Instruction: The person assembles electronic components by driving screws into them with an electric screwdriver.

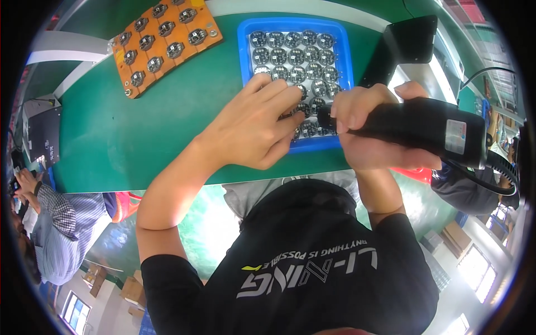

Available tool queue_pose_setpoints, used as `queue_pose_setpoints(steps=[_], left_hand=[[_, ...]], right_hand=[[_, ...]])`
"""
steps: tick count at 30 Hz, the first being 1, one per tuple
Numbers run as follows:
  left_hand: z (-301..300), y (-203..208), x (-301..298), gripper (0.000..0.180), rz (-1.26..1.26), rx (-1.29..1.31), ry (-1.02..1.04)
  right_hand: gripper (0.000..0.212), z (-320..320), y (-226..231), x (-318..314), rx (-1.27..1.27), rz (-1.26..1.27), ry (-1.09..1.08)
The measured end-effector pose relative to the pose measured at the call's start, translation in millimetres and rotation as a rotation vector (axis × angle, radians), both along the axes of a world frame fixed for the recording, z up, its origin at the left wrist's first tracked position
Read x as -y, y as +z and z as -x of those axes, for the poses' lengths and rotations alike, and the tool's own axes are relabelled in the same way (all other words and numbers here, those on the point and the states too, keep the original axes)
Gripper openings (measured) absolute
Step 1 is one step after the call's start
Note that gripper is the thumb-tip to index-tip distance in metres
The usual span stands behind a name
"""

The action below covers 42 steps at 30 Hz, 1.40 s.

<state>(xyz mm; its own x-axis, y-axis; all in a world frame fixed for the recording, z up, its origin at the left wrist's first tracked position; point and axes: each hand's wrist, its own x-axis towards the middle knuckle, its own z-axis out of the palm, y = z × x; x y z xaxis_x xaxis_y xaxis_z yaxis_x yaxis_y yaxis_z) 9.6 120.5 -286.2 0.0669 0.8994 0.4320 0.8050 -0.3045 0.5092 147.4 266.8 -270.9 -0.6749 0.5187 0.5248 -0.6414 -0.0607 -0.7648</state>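
My left hand reaches over the lower left part of a blue tray, its fingers curled and closed together. Whatever sits between those fingertips is hidden. Rows of small round circuit boards with dark parts lie on the tray's white bottom. In my right hand is a black corded electric screwdriver, gripped around its body and held nearly level. Its narrow front end points left, above the tray's right side and close to my left fingertips. A pale label is on the screwdriver's side.
An orange fixture board carrying several round circuit boards rests at the far left of the green table. A black device stands at the back right. The coiled cord trails at the right. Another person sits at the left.
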Motion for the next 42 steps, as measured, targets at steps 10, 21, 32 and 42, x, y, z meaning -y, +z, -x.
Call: queue_pose_setpoints(steps=[10, 21, 32, 42], left_hand=[[-1, -1, 0, 0.030, 0.018, 0.062, -0.008], [-5, 6, -4, 0.024, 0.035, 0.017, -0.011], [-5, 9, -8, 0.024, 0.028, 0.005, 0.010], [-4, 9, -6, 0.025, 0.022, -0.004, 0.011]], right_hand=[[0.099, -20, 39, -20, -0.086, 0.151, -0.116], [0.092, -78, 69, -66, -0.110, 0.054, -0.572], [0.100, -79, 65, -94, -0.021, -0.058, -0.488], [0.100, -74, 66, -101, 0.062, -0.040, -0.348]])
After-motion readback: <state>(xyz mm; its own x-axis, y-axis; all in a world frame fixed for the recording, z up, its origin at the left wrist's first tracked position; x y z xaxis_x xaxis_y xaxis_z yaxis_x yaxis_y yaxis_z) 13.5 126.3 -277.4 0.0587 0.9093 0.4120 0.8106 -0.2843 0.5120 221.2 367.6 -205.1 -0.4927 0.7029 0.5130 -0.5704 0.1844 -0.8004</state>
